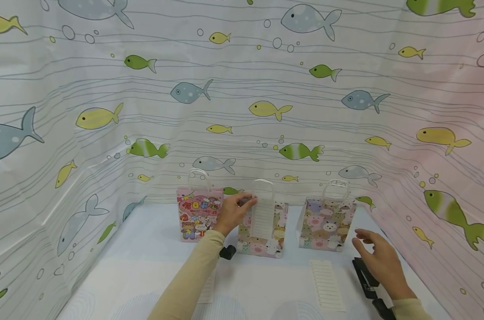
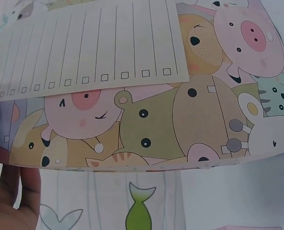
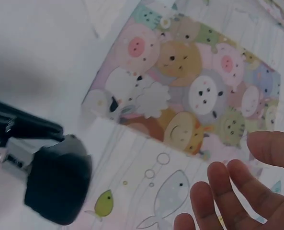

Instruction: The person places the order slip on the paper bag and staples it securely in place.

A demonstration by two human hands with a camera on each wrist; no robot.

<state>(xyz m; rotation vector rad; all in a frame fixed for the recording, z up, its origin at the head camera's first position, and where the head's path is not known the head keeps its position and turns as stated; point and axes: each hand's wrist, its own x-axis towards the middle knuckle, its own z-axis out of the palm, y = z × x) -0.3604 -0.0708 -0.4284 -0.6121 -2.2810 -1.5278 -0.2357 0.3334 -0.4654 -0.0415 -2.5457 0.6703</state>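
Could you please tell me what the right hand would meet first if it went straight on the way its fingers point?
Probably the rightmost bag, which stands ahead of the right hand, though depth is unclear and it might just pass beside it.

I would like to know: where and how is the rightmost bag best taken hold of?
Probably by the top of its white handle, coming from above: the loop stands up over the bag, with nothing lying across it. The right hand, beside the bag and holding nothing, seems the better choice.
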